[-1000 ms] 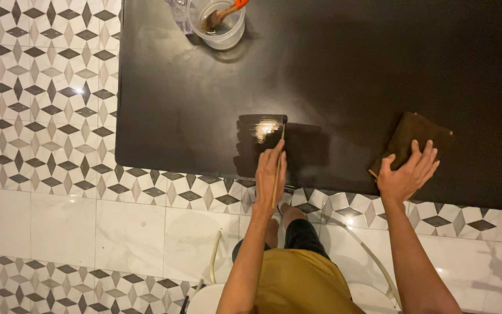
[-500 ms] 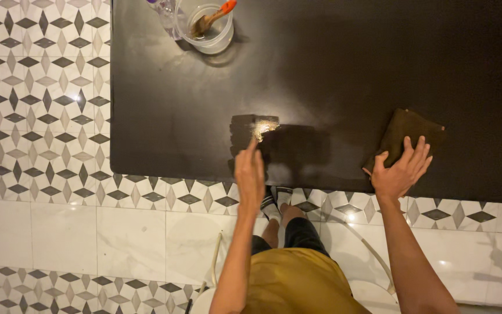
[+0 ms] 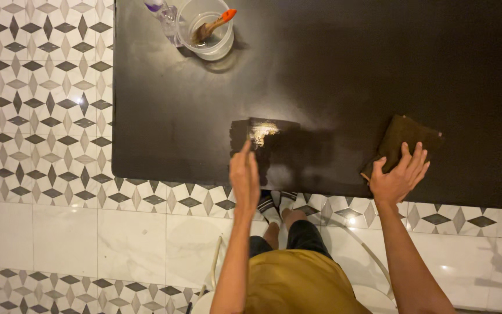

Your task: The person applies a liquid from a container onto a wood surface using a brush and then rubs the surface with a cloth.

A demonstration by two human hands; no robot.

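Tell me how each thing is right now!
Dark tabletop: mostly matt, one wet shiny patch.
Plastic tub: upright, open, brush leaning inside.
Brown cloth: flat under right hand.
Left hand: over table's edge, whether holding anything hidden.

Both bare arms reach forward from the torso, elbows a little bent. Left hand (image 3: 245, 174) is turned edge-on, fingers (image 3: 246, 152) together and pointing ahead; grip not readable from this angle. Right hand (image 3: 399, 174) is palm down, fingers spread and flat, wrist straight, arm angled slightly outward.
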